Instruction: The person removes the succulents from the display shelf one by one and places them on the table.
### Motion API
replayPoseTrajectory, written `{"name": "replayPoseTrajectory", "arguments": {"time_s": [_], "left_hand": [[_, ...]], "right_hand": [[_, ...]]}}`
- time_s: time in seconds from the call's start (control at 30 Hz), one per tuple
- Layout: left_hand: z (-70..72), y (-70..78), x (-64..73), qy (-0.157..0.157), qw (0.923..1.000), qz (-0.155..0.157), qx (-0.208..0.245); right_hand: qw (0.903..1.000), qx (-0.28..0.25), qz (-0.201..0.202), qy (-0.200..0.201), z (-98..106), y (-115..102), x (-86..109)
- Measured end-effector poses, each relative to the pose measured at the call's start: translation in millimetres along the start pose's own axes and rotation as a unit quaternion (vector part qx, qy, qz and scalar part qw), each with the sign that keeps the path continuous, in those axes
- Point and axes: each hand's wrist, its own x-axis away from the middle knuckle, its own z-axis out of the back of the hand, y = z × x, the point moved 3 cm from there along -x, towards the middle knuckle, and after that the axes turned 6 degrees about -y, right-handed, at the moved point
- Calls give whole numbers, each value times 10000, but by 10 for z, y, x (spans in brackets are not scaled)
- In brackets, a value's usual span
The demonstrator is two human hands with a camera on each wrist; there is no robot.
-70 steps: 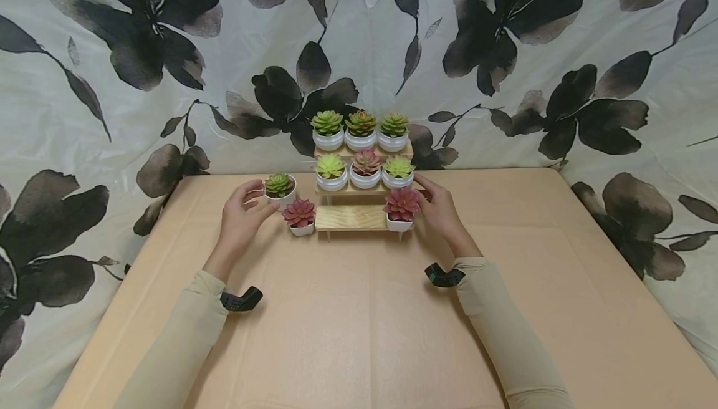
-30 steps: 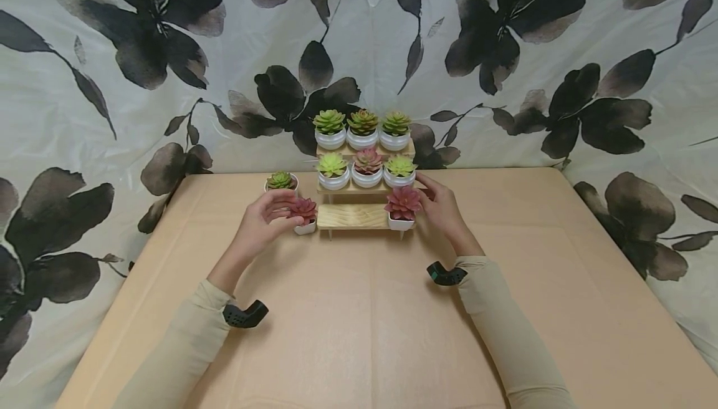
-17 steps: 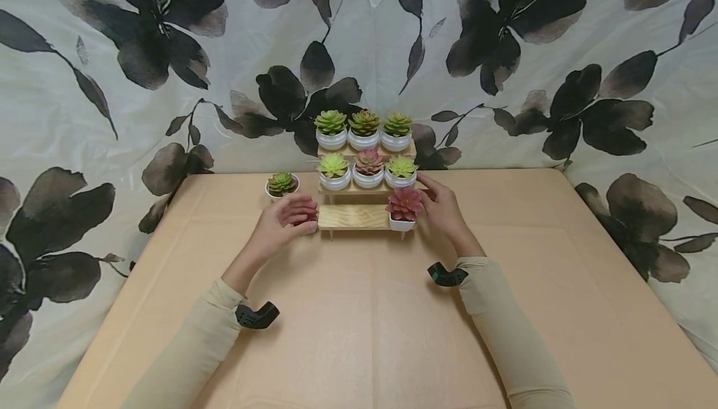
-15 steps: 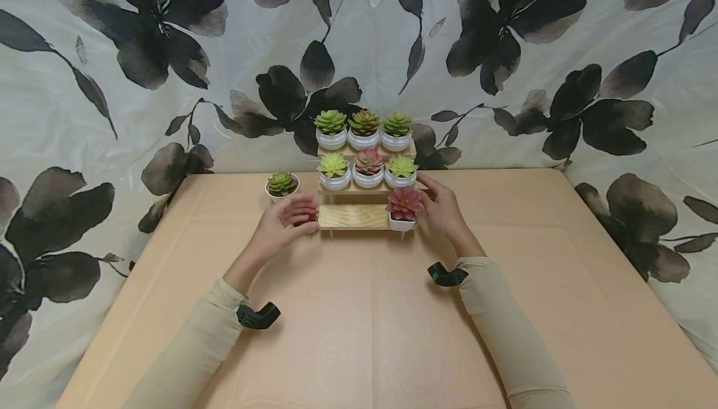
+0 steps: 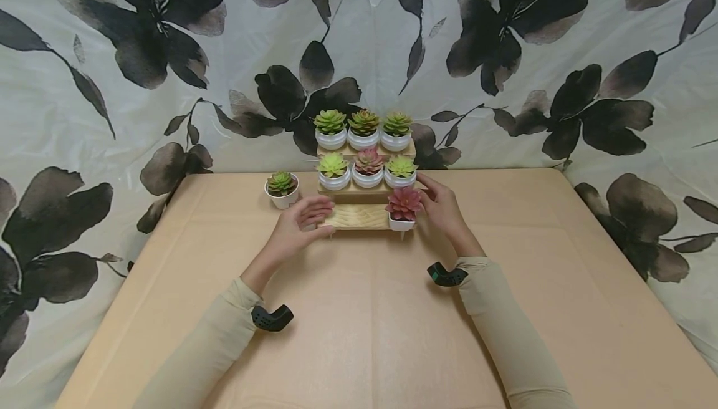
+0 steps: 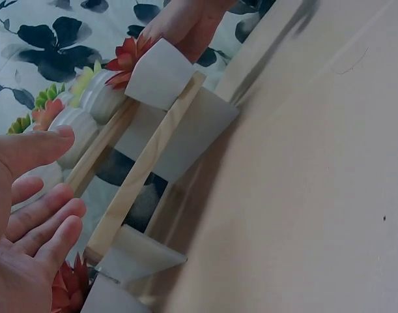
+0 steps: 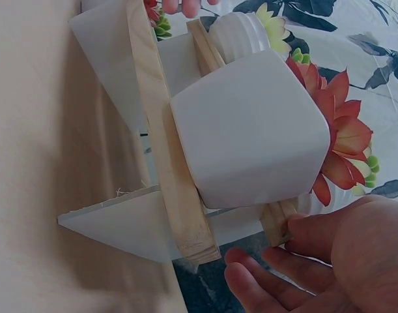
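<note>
A tiered wooden plant stand [image 5: 359,217] carries small potted succulents. My left hand [image 5: 300,225] hovers by the left end of its lowest shelf, fingers loosely extended and holding nothing. Below that hand, a red succulent [image 6: 70,287] in a white pot [image 6: 113,298] sits beside the shelf end; in the head view the hand hides nearly all of it. With thumb and fingers, my right hand [image 7: 355,254] grips the right end of the middle shelf [image 7: 277,225]. Next to it, a red succulent [image 5: 404,203] in a squarish white pot [image 7: 251,130] stands on the lowest shelf's right end.
A green succulent [image 5: 282,184] in a white pot stands on the table left of the stand. Several succulents fill the upper shelves, among them a pink one [image 5: 368,163]. Behind the table [image 5: 370,328] hangs a floral cloth [image 5: 381,41].
My left hand has moved from beside the green succulent, past the red one, rightward to the lowest shelf's left end. The right hand has stayed at the stand.
</note>
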Motion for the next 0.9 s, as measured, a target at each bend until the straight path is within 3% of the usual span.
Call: {"name": "replayPoseTrajectory", "arguments": {"time_s": [0.9], "left_hand": [[-314,56,-175,-296,9995,-22,104]], "right_hand": [[10000,-5,-38,16,9,-3,1]]}}
